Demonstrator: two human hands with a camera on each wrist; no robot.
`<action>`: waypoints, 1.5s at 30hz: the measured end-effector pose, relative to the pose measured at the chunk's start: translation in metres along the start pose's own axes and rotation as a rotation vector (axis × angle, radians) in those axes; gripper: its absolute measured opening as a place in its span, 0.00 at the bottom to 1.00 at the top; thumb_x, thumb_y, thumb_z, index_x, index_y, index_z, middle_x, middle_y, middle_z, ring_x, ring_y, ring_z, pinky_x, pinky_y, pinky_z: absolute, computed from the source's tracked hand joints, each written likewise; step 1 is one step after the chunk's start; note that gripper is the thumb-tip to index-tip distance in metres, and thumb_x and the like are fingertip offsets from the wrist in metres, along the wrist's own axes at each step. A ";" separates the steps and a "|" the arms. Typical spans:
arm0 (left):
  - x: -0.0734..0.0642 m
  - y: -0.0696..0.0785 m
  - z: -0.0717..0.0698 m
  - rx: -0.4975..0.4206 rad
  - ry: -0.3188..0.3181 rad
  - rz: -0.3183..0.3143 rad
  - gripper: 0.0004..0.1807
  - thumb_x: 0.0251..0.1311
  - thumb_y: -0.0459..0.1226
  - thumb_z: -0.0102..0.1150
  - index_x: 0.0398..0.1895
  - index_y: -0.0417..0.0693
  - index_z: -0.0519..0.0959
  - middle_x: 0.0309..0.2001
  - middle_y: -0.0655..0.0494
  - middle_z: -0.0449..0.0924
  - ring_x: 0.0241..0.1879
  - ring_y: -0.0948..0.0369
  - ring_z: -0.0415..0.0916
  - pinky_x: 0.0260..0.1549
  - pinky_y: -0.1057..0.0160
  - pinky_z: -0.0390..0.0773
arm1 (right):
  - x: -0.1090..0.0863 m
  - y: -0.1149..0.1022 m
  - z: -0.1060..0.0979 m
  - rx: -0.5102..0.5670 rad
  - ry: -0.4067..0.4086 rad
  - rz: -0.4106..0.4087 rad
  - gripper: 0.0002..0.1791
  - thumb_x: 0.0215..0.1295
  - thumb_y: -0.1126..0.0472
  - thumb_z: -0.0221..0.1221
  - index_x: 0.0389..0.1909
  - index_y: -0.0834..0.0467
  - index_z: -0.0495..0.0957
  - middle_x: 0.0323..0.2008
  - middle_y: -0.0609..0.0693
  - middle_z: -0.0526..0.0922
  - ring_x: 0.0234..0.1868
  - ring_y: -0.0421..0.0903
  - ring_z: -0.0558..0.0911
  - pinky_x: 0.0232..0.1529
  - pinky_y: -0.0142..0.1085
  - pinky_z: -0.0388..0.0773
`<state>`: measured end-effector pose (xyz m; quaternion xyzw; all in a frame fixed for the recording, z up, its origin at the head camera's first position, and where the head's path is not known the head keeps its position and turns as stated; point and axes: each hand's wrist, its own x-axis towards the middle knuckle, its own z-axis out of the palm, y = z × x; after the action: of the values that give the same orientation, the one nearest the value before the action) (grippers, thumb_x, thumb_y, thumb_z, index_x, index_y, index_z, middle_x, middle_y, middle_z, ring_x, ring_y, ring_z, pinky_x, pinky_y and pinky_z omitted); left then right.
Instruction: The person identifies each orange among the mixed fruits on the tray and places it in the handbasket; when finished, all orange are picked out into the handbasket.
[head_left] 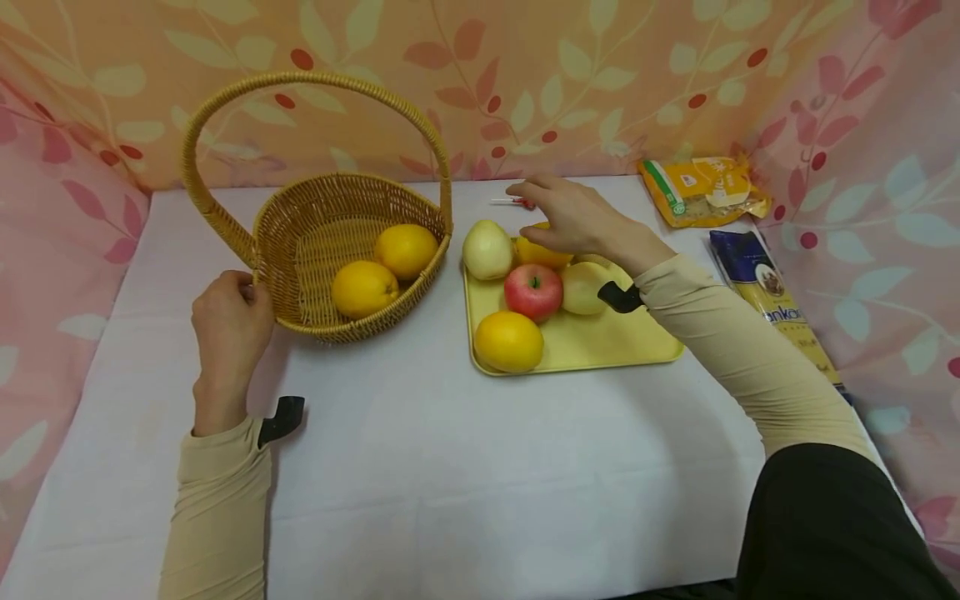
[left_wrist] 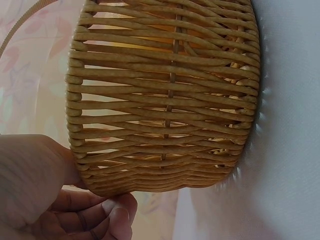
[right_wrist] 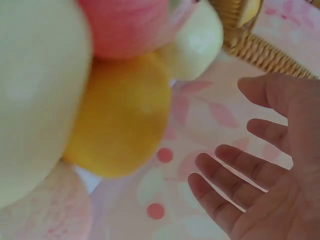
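At its left side a wicker basket (head_left: 300,242) with a tall arched handle is gripped by my left hand (head_left: 232,333), thumb and fingers pinching the rim. Two oranges (head_left: 365,290) lie inside it. My right hand (head_left: 573,217) hovers with spread fingers over an orange (right_wrist: 120,120) at the back of the yellow tray (head_left: 622,354); the right wrist view shows a gap between them. Around that orange sit a red apple (head_left: 533,292), two pale green pears (head_left: 487,250) and, at the tray's front, another orange (head_left: 509,342). A pinkish fruit (right_wrist: 45,205) shows only in the right wrist view.
An orange-coloured food packet (head_left: 705,192) lies at the back right, and a blue and yellow packet (head_left: 776,292) along the right edge. Behind the tray is a small red-and-white object (head_left: 517,202), partly hidden by my right hand. Patterned cloth walls surround the white table.
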<state>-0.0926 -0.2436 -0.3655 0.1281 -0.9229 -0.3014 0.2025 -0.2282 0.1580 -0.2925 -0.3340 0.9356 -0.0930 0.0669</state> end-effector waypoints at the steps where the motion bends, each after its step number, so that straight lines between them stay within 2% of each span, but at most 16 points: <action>1: 0.000 0.000 0.000 -0.002 0.004 0.003 0.18 0.63 0.32 0.44 0.44 0.22 0.78 0.35 0.29 0.80 0.36 0.36 0.76 0.36 0.44 0.71 | -0.001 0.004 0.001 0.003 -0.018 0.013 0.33 0.65 0.53 0.58 0.70 0.56 0.65 0.65 0.58 0.70 0.56 0.56 0.74 0.58 0.54 0.72; 7: -0.002 -0.001 0.001 -0.004 0.023 0.019 0.18 0.63 0.32 0.44 0.43 0.22 0.78 0.35 0.28 0.80 0.35 0.36 0.76 0.38 0.42 0.71 | -0.007 0.015 0.007 0.008 -0.148 0.048 0.33 0.63 0.51 0.59 0.69 0.55 0.65 0.69 0.61 0.65 0.66 0.60 0.68 0.63 0.59 0.67; 12: -0.002 -0.002 0.002 0.002 0.013 0.011 0.18 0.63 0.32 0.44 0.44 0.22 0.78 0.35 0.29 0.80 0.35 0.37 0.76 0.36 0.45 0.71 | -0.007 0.019 0.012 0.007 -0.231 0.057 0.33 0.61 0.52 0.57 0.69 0.53 0.66 0.70 0.61 0.64 0.68 0.61 0.66 0.65 0.62 0.65; 25: -0.001 -0.003 0.002 0.012 0.002 0.001 0.19 0.64 0.32 0.44 0.45 0.23 0.78 0.36 0.29 0.80 0.35 0.38 0.76 0.32 0.49 0.69 | -0.005 0.023 0.018 0.001 -0.333 0.078 0.36 0.60 0.51 0.59 0.70 0.50 0.64 0.71 0.58 0.63 0.71 0.60 0.64 0.65 0.64 0.63; 31: -0.001 -0.002 0.002 0.009 -0.001 -0.004 0.18 0.64 0.32 0.44 0.45 0.23 0.78 0.36 0.30 0.80 0.35 0.38 0.76 0.32 0.49 0.69 | -0.004 0.025 0.020 0.011 -0.343 0.092 0.38 0.58 0.54 0.61 0.71 0.50 0.63 0.71 0.59 0.63 0.70 0.61 0.63 0.66 0.64 0.61; 45: -0.002 0.001 0.002 0.006 0.004 -0.002 0.18 0.64 0.32 0.44 0.44 0.23 0.77 0.36 0.29 0.80 0.36 0.37 0.76 0.36 0.46 0.71 | -0.008 0.028 0.022 -0.012 -0.253 0.040 0.36 0.59 0.53 0.65 0.69 0.52 0.67 0.66 0.61 0.70 0.65 0.61 0.70 0.61 0.62 0.69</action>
<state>-0.0919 -0.2417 -0.3670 0.1304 -0.9233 -0.2986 0.2034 -0.2353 0.1816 -0.3197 -0.3247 0.9267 -0.0432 0.1843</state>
